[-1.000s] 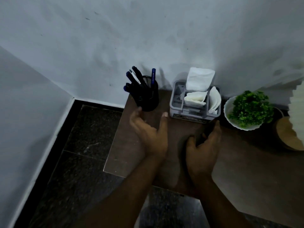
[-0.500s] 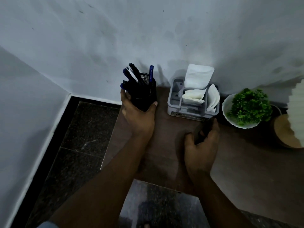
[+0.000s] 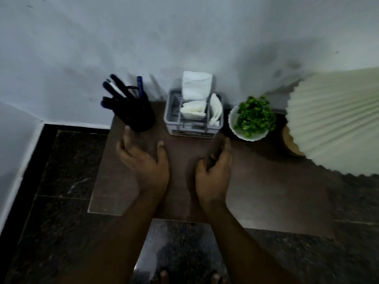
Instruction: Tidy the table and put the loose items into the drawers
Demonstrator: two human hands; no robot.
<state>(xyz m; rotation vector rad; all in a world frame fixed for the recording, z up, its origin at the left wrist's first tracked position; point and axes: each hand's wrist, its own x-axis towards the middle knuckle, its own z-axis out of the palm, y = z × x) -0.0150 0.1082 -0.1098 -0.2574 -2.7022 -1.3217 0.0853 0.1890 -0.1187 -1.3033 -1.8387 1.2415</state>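
Left hand (image 3: 146,165) off pen holder (image 3: 137,113) — pens (image 3: 114,88) inside.

No text can be read. A dark label strip is seen on the front of the grey plastic compartment organiser (image 3: 192,121), and faint print on a pen in the black mesh pen holder (image 3: 139,113), but both are too blurred.

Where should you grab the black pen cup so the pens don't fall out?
Wrap the left hand round the pen cup low on its round wall, coming from the front. Its pens fan out at the top, and the wall stands close behind.
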